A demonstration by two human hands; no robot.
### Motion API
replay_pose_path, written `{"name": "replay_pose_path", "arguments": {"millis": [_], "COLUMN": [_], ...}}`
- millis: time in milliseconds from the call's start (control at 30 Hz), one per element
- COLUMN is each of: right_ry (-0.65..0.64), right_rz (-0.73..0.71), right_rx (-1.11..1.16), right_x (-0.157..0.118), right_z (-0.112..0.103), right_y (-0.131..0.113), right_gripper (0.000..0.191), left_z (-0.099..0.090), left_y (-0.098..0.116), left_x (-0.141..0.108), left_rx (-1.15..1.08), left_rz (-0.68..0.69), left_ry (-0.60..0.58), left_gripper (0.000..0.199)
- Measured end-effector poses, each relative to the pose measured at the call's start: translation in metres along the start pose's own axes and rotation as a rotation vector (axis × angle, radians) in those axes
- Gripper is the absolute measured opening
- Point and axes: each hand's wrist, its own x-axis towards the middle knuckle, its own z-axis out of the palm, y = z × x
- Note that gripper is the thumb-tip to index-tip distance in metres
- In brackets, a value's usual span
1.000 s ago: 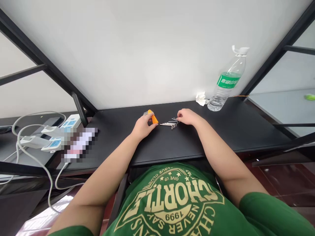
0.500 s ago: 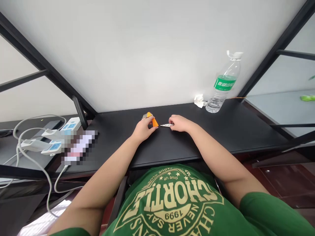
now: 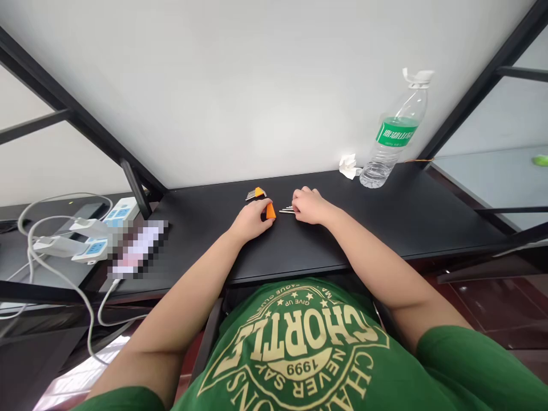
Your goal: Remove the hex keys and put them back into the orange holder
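Left hand (image 3: 250,221) is curled, fingers closed toward an orange plastic wedge (image 3: 270,212) at its fingertips, touching it, but whether it really has hold can't be told. Right hand (image 3: 310,208) is arched knuckles-up, fingers bent down over a bunch of thin silver L-shaped hex keys (image 3: 287,210), with only the key ends showing past the fingers toward the left hand; grip on them can't be told either. The hands sit close together, both wrists low, forearms angled in from the lower corners of the frame.

Just past the left hand, at upper centre, lies a small orange piece with a striped metal end (image 3: 257,193); it's partly behind the hand, so any link to the wedge can't be told. All of this is on a black desk top (image 3: 377,222). To the upper right, well apart from the right hand, stand a clear plastic water bottle with a green label (image 3: 391,151) and a crumpled white tissue (image 3: 348,166). At the left, past the desk's black metal strut (image 3: 136,188), are a white power strip (image 3: 122,214) and white cables (image 3: 88,308), beside a pixelated patch (image 3: 137,249). The desk's front edge runs just below the wrists, above the person's green printed T-shirt (image 3: 299,348).
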Motion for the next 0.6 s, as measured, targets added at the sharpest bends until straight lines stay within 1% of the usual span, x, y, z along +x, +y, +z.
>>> {"name": "replay_pose_path", "arguments": {"millis": [67,133,233,300,400,600], "right_ry": [0.004,-0.016,-0.027,-0.011,0.008,-0.011], "right_rz": [-0.008,-0.009,-0.020,-0.046,-0.073,-0.100], "right_rx": [0.000,0.084,0.243,0.299,0.326,0.307], "right_x": [-0.0007,-0.0018,-0.0026,-0.0023,-0.0019,-0.0037], "right_z": [-0.0003,0.0000,0.0024,0.0043,0.0058,0.0026], "right_y": [-0.0026,-0.0024,0.0016,0.0043,0.0053,0.0023], "right_gripper": [0.007,0.002,0.009,0.014,0.018,0.022], "left_z": [0.0003,-0.0001,-0.0017,-0.0029,-0.0038,-0.0017], "left_y": [0.0001,0.0005,0.0015,0.0026,0.0039,0.0026], "left_x": [0.0001,0.0000,-0.0006,-0.0011,-0.0016,-0.0013], "left_rx": [-0.031,-0.060,-0.095,-0.113,-0.142,-0.184], "left_rz": [-0.014,-0.033,-0.078,-0.105,-0.108,-0.090], "left_ry": [-0.001,0.001,0.000,-0.004,-0.009,0.007], "left_gripper": [0.052,0.052,0.053,0.053,0.053,0.054]}}
